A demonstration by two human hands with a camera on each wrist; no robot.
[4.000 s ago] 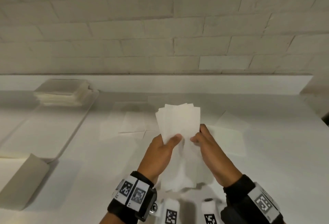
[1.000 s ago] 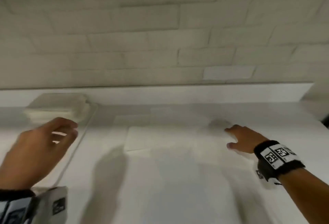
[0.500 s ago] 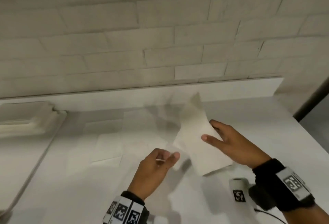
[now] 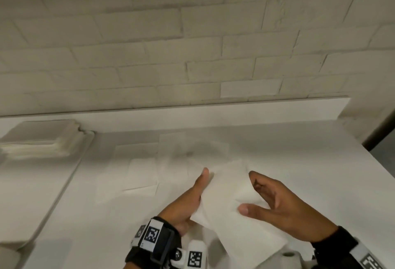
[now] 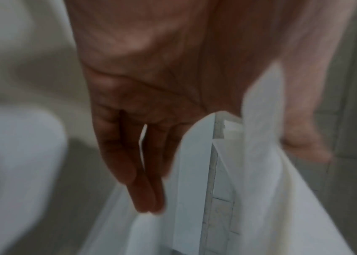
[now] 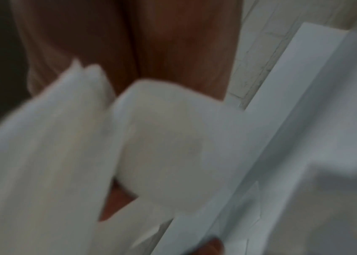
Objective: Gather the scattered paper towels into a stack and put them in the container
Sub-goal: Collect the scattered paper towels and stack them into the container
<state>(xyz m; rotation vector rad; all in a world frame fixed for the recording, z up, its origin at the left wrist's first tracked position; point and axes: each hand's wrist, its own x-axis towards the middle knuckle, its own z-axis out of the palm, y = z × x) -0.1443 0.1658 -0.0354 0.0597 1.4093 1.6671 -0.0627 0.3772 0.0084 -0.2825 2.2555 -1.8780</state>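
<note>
Several flat white paper towels (image 4: pixel 142 174) lie scattered on the white surface (image 4: pixel 277 153), near the white tray-like container (image 4: pixel 70 174) holding a stack. Mid-gathering: left hand (image 4: pixel 188 200) and right hand (image 4: pixel 284 206), fingers curled, clasp one soft white towel (image 4: pixel 226 200); squaring it likely comes next.

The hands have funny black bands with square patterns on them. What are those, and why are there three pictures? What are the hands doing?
Those bands hold small cameras, one on each wrist. A third camera sits on the person's head. The big picture is the head view; the two blurry ones look along each hand. The left hand and right hand hold a white paper towel between them. More paper towels lie flat on the white table. On the left, a stack already sits in a white container.
</note>
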